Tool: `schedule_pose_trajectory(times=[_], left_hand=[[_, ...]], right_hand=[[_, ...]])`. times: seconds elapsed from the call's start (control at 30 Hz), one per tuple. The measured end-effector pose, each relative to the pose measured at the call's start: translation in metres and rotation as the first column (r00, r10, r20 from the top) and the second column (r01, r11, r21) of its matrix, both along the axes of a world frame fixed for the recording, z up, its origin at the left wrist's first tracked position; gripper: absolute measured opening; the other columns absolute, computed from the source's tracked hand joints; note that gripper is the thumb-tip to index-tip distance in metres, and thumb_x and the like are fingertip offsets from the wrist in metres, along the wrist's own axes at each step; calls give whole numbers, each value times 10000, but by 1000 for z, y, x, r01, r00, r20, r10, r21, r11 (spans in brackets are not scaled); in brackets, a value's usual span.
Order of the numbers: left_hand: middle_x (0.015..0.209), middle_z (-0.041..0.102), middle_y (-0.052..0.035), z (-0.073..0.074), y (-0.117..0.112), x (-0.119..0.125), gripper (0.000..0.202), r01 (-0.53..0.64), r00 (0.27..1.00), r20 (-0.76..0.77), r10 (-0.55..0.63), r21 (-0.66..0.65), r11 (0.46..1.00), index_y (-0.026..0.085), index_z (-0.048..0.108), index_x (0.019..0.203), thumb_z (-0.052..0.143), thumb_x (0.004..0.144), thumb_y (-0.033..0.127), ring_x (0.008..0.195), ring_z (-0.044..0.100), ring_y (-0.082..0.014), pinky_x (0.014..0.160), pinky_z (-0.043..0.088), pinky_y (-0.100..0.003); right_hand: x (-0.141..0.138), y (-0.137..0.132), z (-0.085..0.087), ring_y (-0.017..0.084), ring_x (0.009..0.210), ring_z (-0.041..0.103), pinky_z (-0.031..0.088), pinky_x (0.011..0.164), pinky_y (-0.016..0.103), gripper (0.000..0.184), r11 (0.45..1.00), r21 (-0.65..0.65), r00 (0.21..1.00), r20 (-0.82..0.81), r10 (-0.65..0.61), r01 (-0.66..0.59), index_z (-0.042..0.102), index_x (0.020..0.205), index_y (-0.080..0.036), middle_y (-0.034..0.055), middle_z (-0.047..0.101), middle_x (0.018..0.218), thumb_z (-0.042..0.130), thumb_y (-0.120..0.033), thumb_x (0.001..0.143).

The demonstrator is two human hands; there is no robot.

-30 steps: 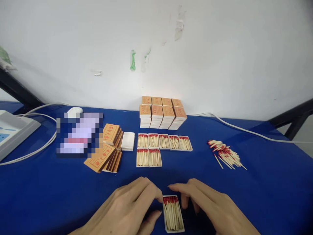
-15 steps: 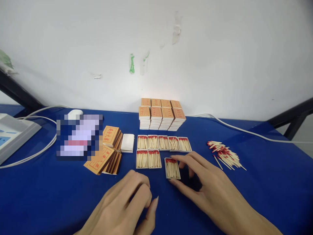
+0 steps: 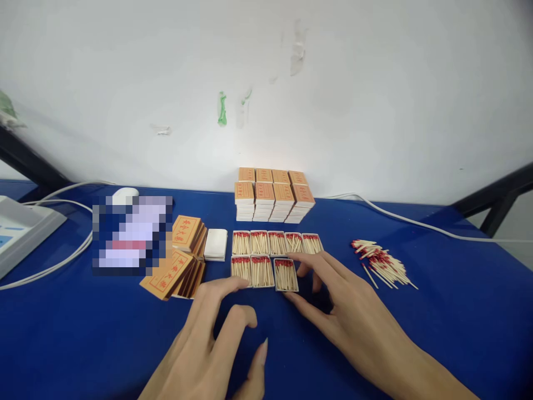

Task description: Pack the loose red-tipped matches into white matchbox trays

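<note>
My right hand (image 3: pixel 333 289) grips a matchbox tray (image 3: pixel 286 275) full of red-tipped matches, thumb at its near edge and index finger at its far edge. It lies at the right end of the front row, beside another filled tray (image 3: pixel 262 272). My left hand (image 3: pixel 216 328) has its fingers apart and holds nothing; its index fingertip reaches the near edge of the leftmost front tray (image 3: pixel 241 270). Behind these runs a row of several filled trays (image 3: pixel 276 243). A loose pile of matches (image 3: pixel 385 264) lies to the right of my right hand.
Closed matchboxes (image 3: pixel 272 194) are stacked against the wall. To the left lie orange matchbox sleeves (image 3: pixel 185 233), white trays (image 3: pixel 216 243), a pixelated phone-like object (image 3: pixel 133 233), a white mouse (image 3: pixel 125 195) and a white device (image 3: pixel 29 230). A white cable (image 3: pixel 400 222) crosses the right side.
My right hand has slid the filled tray left and away from me, up to the front row. The left hand has opened, its index finger stretching forward to the leftmost front tray.
</note>
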State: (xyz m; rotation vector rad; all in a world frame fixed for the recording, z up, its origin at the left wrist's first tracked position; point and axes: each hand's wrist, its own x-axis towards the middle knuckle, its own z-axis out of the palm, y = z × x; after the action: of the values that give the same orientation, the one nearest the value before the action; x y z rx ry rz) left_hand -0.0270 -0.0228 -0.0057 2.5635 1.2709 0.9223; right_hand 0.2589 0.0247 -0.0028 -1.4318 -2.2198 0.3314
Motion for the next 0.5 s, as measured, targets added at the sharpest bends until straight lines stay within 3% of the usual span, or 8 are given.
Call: schedule_pose_trajectory(times=[0.17,0.5], left_hand=[[1362,600,-123,1,1,1,206,-15,997,68,24,-122,992,268,577,1293,630,1134,149,1188,788,-226,1020,751,-344],[1335,643,-96,2,3,2,196,-17,995,96,30,-140,990,288,586,1257,619,1124,148,1172,804,-232,1007,739,-350]], right_hand=[[0,1,-6,201,822,799,703,711,328,652,1000,18,1000,-16,2,-2,519,1676,-350,7,796,1181,833,-287,1108],[-3,1,-7,204,817,790,709,728,341,593,1000,-1,999,-36,9,-9,527,1674,-338,26,796,1186,773,-295,1136]])
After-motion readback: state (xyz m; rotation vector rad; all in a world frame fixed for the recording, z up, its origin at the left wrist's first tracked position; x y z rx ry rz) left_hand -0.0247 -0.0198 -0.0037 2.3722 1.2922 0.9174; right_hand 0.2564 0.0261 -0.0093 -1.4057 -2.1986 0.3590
